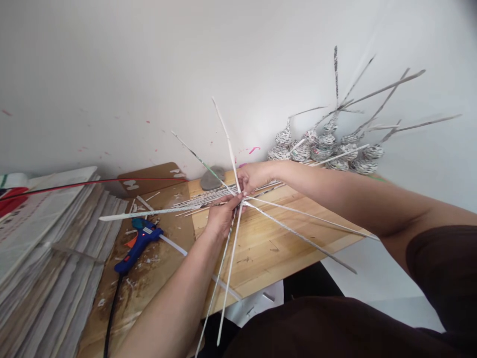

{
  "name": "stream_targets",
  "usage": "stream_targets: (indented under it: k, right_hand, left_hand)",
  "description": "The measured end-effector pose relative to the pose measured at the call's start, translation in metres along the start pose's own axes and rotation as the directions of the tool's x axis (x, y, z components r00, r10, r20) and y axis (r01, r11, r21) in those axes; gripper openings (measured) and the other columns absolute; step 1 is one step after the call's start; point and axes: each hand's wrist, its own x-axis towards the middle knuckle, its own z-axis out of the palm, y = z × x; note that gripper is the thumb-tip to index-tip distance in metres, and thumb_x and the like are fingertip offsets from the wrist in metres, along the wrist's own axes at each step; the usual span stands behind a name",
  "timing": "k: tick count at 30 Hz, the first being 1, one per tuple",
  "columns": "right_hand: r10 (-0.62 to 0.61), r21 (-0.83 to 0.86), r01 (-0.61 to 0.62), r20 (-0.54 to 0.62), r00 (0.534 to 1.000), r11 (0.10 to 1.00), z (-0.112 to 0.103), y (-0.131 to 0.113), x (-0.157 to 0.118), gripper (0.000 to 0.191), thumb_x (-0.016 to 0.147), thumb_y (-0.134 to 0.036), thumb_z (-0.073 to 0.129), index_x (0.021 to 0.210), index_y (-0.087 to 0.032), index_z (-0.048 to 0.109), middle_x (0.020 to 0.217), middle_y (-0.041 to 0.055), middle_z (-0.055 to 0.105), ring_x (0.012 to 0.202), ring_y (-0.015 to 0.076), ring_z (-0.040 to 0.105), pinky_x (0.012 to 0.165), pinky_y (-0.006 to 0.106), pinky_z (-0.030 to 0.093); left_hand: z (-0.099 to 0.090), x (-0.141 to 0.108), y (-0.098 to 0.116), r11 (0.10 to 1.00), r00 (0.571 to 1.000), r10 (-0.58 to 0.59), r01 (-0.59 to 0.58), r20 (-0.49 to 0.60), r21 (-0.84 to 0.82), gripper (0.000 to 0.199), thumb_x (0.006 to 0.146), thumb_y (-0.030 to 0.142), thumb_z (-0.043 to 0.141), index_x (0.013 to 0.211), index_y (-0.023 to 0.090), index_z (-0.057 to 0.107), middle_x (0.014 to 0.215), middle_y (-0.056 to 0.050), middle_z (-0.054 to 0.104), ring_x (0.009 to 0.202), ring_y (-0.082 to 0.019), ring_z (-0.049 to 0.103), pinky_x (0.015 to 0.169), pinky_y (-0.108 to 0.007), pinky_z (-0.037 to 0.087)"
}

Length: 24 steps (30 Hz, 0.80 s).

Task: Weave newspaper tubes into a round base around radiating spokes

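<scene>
Several long rolled newspaper tubes (290, 229) radiate like spokes from one crossing point above the wooden table. My left hand (222, 215) pinches them at that crossing from the near left side. Just above it, my right hand (254, 176) has its fingers closed around an upright paper tube (229, 141) close to the same centre. The two hands almost touch. Fingers cover the exact crossing, so how the tubes are joined there is hidden.
A blue glue gun (139, 246) lies on stained cardboard at left, beside stacked newspapers (55, 238). More thin sticks and a grey stone (211, 177) are behind my hands. Woven paper pieces (328, 144) with protruding tubes stand at back right against the wall.
</scene>
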Motion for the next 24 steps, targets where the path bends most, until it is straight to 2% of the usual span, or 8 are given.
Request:
stream_targets:
  k: [3,6,9,13,19,24]
  right_hand:
    - [0.0,-0.123,-0.007,-0.056,0.998,0.992,-0.002,-0.004,-0.004,0.023,0.073,-0.019,0.07,0.094,-0.01,0.072,0.078,0.0012,0.071,0.07,0.0123,0.059,0.062,0.021,0.039]
    - [0.06,-0.241,-0.095,-0.148,0.987,0.966,-0.003,-0.008,-0.013,0.023,0.073,-0.024,0.072,0.093,-0.013,0.073,0.084,0.0018,0.073,0.074,0.0132,0.06,0.061,0.02,0.037]
    - [0.103,-0.279,-0.165,-0.225,0.969,0.946,0.001,-0.011,-0.025,0.017,0.075,-0.025,0.071,0.089,-0.017,0.074,0.086,0.0011,0.074,0.075,0.014,0.061,0.061,0.021,0.037]
    - [0.072,-0.316,-0.171,-0.302,0.951,0.933,0.012,-0.01,-0.032,0.017,0.074,-0.022,0.068,0.089,-0.021,0.076,0.086,0.0005,0.075,0.075,0.0143,0.062,0.063,0.021,0.037]
    - [0.061,-0.384,-0.191,-0.325,0.944,0.903,0.019,-0.005,-0.031,0.018,0.075,-0.028,0.067,0.089,-0.024,0.078,0.086,0.0023,0.075,0.079,0.0174,0.063,0.068,0.023,0.038]
    - [0.073,-0.458,-0.221,-0.32,0.945,0.861,0.02,-0.008,-0.034,0.022,0.077,-0.029,0.065,0.093,-0.022,0.078,0.085,0.0048,0.075,0.081,0.0199,0.064,0.07,0.025,0.039]
  left_hand:
    - [-0.001,0.0,0.0,1.0,1.0,0.013,-0.013,-0.012,0.011,0.037,0.046,0.03,0.092,0.066,0.011,0.067,0.06,-0.001,0.064,0.048,-0.008,0.056,0.049,-0.019,0.051]
    - [-0.002,0.001,0.001,1.0,0.998,0.027,-0.027,-0.056,0.009,0.035,0.048,0.03,0.091,0.065,0.012,0.065,0.059,0.0,0.063,0.047,-0.007,0.055,0.048,-0.018,0.05]
    - [-0.002,0.001,0.001,1.0,0.996,0.015,-0.015,-0.088,0.005,0.031,0.052,0.027,0.089,0.066,0.012,0.065,0.061,0.0,0.064,0.049,-0.007,0.056,0.051,-0.018,0.051]
    - [-0.002,0.002,-0.001,1.0,0.997,-0.005,0.005,-0.083,0.001,0.027,0.055,0.024,0.087,0.064,0.012,0.064,0.06,0.0,0.062,0.049,-0.007,0.056,0.049,-0.017,0.05]
    - [-0.003,0.002,0.0,1.0,0.996,-0.019,0.019,-0.086,-0.007,0.031,0.052,0.024,0.089,0.063,0.012,0.062,0.062,-0.001,0.065,0.05,-0.007,0.056,0.05,-0.017,0.05]
    - [-0.002,0.001,0.001,1.0,0.996,-0.018,0.016,-0.086,-0.015,0.03,0.056,0.023,0.088,0.061,0.012,0.06,0.062,-0.001,0.064,0.053,-0.008,0.058,0.053,-0.018,0.052]
